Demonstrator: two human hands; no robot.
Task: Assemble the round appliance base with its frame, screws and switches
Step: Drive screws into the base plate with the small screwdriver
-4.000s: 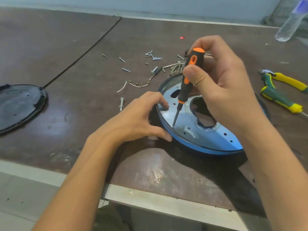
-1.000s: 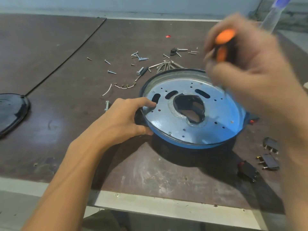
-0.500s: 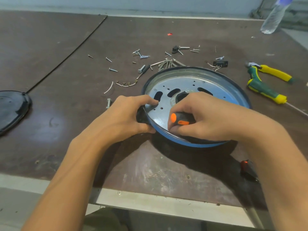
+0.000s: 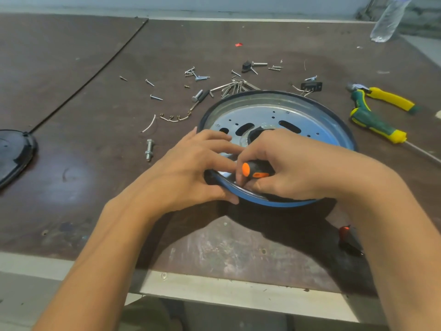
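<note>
Your left hand (image 4: pixel 191 170): your thumb presses the outside of the near rim of the round base (image 4: pixel 286 203) and your fingers stretch over its top, pinching the rim.
Your right hand (image 4: pixel 293 168): you have it curled round the screwdriver (image 4: pixel 254 172), orange butt toward your left fingers; the blade is hidden.
Table edge (image 4: pixel 238 290): the pale strip nearest you; worn brown board shows between it and the base.
Near right: a red-tipped switch (image 4: pixel 349 237) lies beside your right forearm, partly hidden.
Round base: it sits mid-table under both your hands, with the metal frame (image 4: pixel 298 115) lying inside the blue rim.
Left side: a bolt (image 4: pixel 149 149) lies near your left hand; a black lid (image 4: pixel 14 151) is well apart, cut off by the view's edge.
Far side: hex keys (image 4: pixel 229 88) reach the far rim, loose screws (image 4: pixel 198 76) lie beyond, and a wired switch (image 4: pixel 311 86) is just behind the rim.
Right side: pliers (image 4: pixel 377 115) lie near the rim.
Far corner: bottle (image 4: pixel 386 20).
</note>
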